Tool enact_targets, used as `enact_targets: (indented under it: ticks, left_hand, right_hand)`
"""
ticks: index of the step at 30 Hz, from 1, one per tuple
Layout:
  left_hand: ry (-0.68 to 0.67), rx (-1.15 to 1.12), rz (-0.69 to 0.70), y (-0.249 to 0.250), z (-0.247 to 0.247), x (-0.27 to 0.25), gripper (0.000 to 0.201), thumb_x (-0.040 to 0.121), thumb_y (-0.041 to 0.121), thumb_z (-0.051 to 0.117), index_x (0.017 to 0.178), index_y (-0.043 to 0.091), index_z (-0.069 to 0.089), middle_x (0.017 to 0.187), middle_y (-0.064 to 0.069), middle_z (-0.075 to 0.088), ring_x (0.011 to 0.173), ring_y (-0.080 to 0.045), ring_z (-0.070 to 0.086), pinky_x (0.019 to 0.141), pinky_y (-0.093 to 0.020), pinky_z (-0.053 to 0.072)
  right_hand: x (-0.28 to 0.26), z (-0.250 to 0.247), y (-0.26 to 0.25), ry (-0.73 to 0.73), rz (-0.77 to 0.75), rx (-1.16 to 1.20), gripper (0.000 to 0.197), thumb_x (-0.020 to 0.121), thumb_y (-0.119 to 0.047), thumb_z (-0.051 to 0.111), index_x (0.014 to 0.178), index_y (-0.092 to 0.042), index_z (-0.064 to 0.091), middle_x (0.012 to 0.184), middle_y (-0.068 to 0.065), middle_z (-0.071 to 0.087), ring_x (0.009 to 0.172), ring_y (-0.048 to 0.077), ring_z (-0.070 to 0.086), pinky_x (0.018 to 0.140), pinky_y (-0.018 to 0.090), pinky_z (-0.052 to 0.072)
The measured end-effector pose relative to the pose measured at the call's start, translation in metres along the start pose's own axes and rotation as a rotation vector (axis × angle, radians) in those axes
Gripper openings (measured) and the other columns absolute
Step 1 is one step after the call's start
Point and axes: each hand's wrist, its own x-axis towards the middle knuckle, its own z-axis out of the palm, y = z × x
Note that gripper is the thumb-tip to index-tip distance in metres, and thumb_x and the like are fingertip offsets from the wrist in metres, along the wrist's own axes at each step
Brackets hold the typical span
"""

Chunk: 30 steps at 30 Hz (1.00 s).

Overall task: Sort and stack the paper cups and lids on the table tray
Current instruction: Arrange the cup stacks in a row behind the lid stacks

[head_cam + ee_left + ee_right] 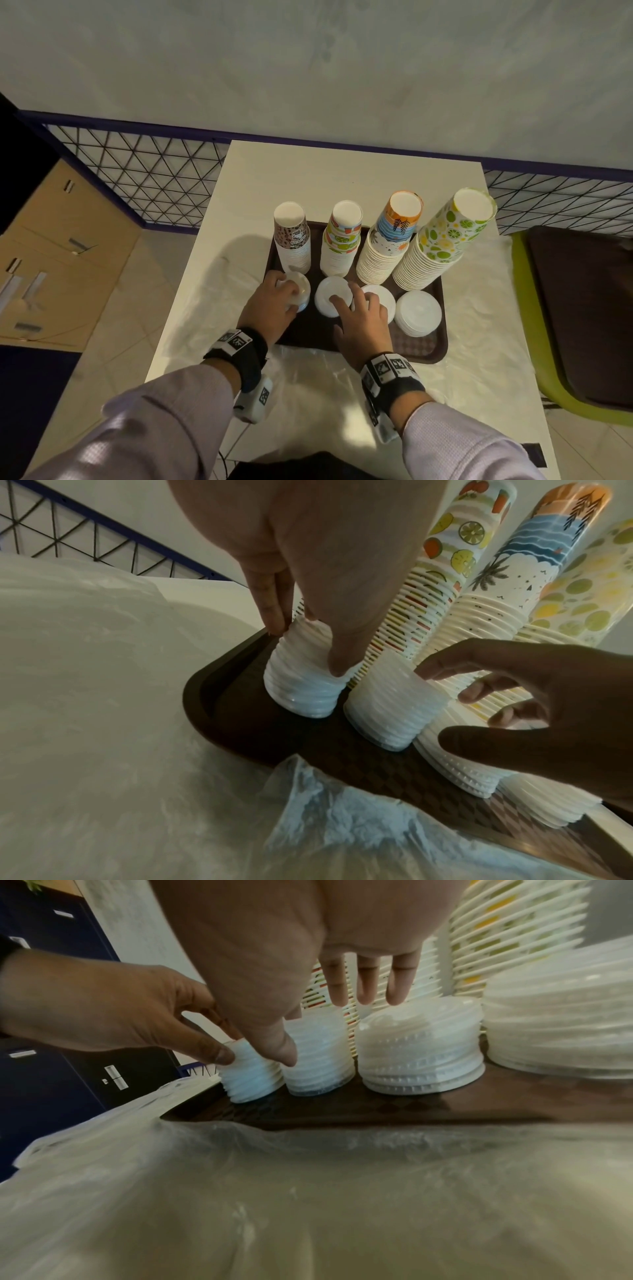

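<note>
- Left hand (274, 301) grips the smallest lid stack (301, 680) at the tray's left end: thumb on the near side, fingers on the far side, stack standing on the tray floor.
- Right hand (363, 317) hovers spread and loose over the second lid stack (334, 296), holding nothing; whether its fingertips touch the top lid, cannot tell.
- Clear plastic sheet (308, 1191) lies crumpled on the table, lapping over the near rim of the brown tray (421, 346).
- Two wider lid stacks, third (380, 298) and fourth (418, 317), complete the front row, each just beside the next.
- Behind, four tall stacks of upturned paper cups: animal print (293, 236), fruit print (342, 240), beach print (390, 240), lime print (442, 240). The two on the right look to lean outward, though the wide lens may exaggerate it.
- Risks, as judged:
  - Squeezed from the side, the small stack could shear mid-height and spill lids.
  - It stands close against the animal-print cups; a nudge backward could tip that column.
  - Right hand's knuckles sit near the fruit and beach columns; a careless lift could topple them.
  - A wrist or sleeve snagging the sheet could drag the tray.
</note>
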Motion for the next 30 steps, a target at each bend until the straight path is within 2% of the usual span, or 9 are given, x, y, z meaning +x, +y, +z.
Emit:
enact_targets:
  ticks: [8, 12, 14, 17, 21, 24, 26, 28, 30]
  left_hand:
    - [0.023, 0.003, 0.025, -0.005, 0.002, 0.000, 0.036, 0.089, 0.021, 0.077, 0.123, 0.015, 0.065, 0.143, -0.006, 0.043, 0.117, -0.026, 0.059, 0.098, -0.035, 0.054]
    - [0.051, -0.024, 0.049, -0.007, 0.002, -0.001, 0.039, 0.084, 0.025, 0.081, 0.120, 0.016, 0.066, 0.140, -0.006, 0.045, 0.115, -0.027, 0.060, 0.098, -0.038, 0.054]
    - [0.124, -0.018, 0.068, -0.006, 0.000, -0.003, 0.046, 0.078, 0.032, 0.085, 0.116, 0.016, 0.065, 0.135, -0.008, 0.046, 0.111, -0.031, 0.060, 0.094, -0.042, 0.056]
    - [0.350, -0.101, 0.061, -0.001, -0.008, -0.002, 0.056, 0.072, 0.036, 0.088, 0.113, 0.014, 0.057, 0.130, -0.013, 0.046, 0.112, -0.033, 0.056, 0.091, -0.044, 0.054]
    - [0.523, -0.316, -0.021, 0.003, -0.029, 0.015, 0.071, 0.076, 0.034, 0.087, 0.129, 0.011, 0.045, 0.134, -0.011, 0.041, 0.119, -0.027, 0.051, 0.099, -0.043, 0.053]
    - [0.467, -0.509, -0.117, 0.010, -0.043, 0.034, 0.093, 0.076, 0.034, 0.089, 0.148, 0.023, 0.033, 0.147, -0.006, 0.039, 0.129, -0.023, 0.052, 0.106, -0.041, 0.049]
    - [0.390, -0.580, -0.147, 0.012, -0.049, 0.046, 0.102, 0.075, 0.035, 0.091, 0.154, 0.029, 0.027, 0.152, -0.006, 0.040, 0.134, -0.023, 0.050, 0.108, -0.041, 0.047]
    - [0.345, -0.577, -0.125, 0.015, -0.053, 0.055, 0.101, 0.072, 0.034, 0.091, 0.153, 0.026, 0.032, 0.148, -0.006, 0.047, 0.133, -0.024, 0.052, 0.108, -0.044, 0.048]
    - [0.329, -0.587, -0.098, 0.019, -0.055, 0.061, 0.090, 0.070, 0.028, 0.092, 0.145, 0.021, 0.044, 0.135, -0.002, 0.059, 0.125, -0.024, 0.059, 0.104, -0.043, 0.052]
  right_hand:
    - [-0.001, 0.001, 0.000, 0.014, -0.007, 0.003, 0.060, 0.074, -0.025, 0.077, 0.130, -0.028, 0.056, 0.152, 0.014, 0.041, 0.122, 0.040, 0.047, 0.094, 0.054, 0.047]
    - [-0.002, -0.002, -0.001, 0.026, -0.019, 0.016, 0.059, 0.076, -0.027, 0.075, 0.132, -0.028, 0.054, 0.154, 0.014, 0.037, 0.125, 0.040, 0.045, 0.096, 0.054, 0.046]
    - [-0.002, -0.010, -0.003, 0.063, -0.015, 0.067, 0.061, 0.076, -0.029, 0.075, 0.132, -0.026, 0.054, 0.157, 0.016, 0.033, 0.128, 0.040, 0.043, 0.097, 0.055, 0.046]
    - [-0.004, -0.030, -0.008, 0.213, -0.037, 0.211, 0.062, 0.072, -0.028, 0.077, 0.130, -0.016, 0.058, 0.152, 0.021, 0.035, 0.124, 0.039, 0.043, 0.094, 0.052, 0.048]
    - [0.004, -0.080, -0.023, 0.484, -0.073, 0.354, 0.056, 0.077, -0.017, 0.076, 0.130, -0.010, 0.058, 0.149, 0.020, 0.038, 0.132, 0.035, 0.038, 0.106, 0.042, 0.039]
    - [0.023, -0.126, -0.033, 0.559, -0.158, 0.339, 0.056, 0.081, -0.010, 0.070, 0.135, -0.013, 0.054, 0.144, 0.017, 0.042, 0.127, 0.036, 0.042, 0.101, 0.042, 0.044]
    - [0.038, -0.151, -0.039, 0.521, -0.191, 0.261, 0.060, 0.081, -0.007, 0.069, 0.138, -0.018, 0.053, 0.144, 0.015, 0.044, 0.125, 0.036, 0.043, 0.097, 0.044, 0.046]
    - [0.055, -0.165, -0.043, 0.433, -0.201, 0.133, 0.066, 0.082, -0.007, 0.067, 0.144, -0.021, 0.048, 0.148, 0.014, 0.042, 0.129, 0.038, 0.041, 0.098, 0.048, 0.049]
    - [0.068, -0.169, -0.046, 0.315, -0.194, 0.010, 0.070, 0.083, -0.009, 0.065, 0.148, -0.024, 0.042, 0.154, 0.015, 0.035, 0.136, 0.040, 0.035, 0.097, 0.051, 0.050]
